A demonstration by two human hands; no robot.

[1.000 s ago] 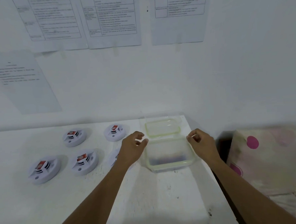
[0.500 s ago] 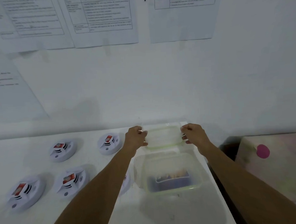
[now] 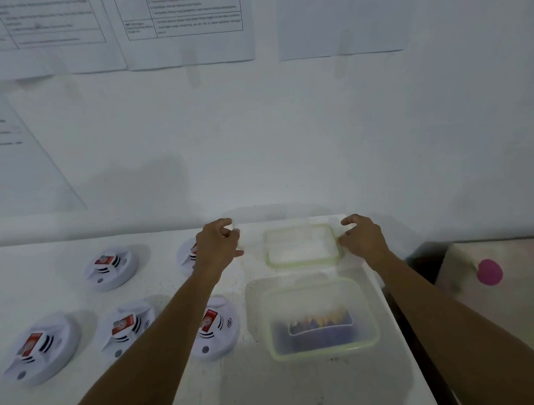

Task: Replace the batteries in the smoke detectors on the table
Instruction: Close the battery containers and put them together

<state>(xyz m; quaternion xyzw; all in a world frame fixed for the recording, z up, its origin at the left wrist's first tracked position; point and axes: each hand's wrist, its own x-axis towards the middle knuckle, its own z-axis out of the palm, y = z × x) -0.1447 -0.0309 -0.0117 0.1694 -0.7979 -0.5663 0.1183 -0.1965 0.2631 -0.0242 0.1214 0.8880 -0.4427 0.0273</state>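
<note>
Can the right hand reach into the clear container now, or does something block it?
Probably yes: the lid lies flat behind the container, whose top is open, and the right hand, beside the lid, seems to hold nothing.

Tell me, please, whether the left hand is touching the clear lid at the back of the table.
Apart. The head view shows a strip of bare table between the left hand and the left edge of the lid.
</note>
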